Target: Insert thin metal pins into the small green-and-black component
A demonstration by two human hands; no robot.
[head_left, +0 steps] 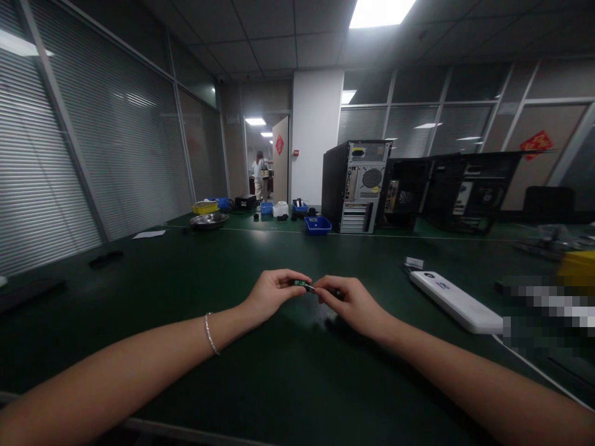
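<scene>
Above the green tabletop [279, 365], my left hand [272, 291] pinches a small green piece [300, 283] that looks like a circuit board. Facing it, my right hand [346, 300] has its thumb and fingers closed on a thin object with a silvery tip [310, 287]. That tip meets or nearly meets the green piece; whether they touch is too small to tell. Part of the thin object lies hidden behind my right fingers, so its kind does not show. A silvery bracelet [211, 334] circles my left wrist.
To the right lies a white power-bank-like device [455, 300] with a cable. Computer cases [367, 186] stand at the back right. A blue tray [318, 225], a metal bowl [209, 221] and a yellow basket [205, 207] sit farther back. A person [259, 176] stands beyond the doorway.
</scene>
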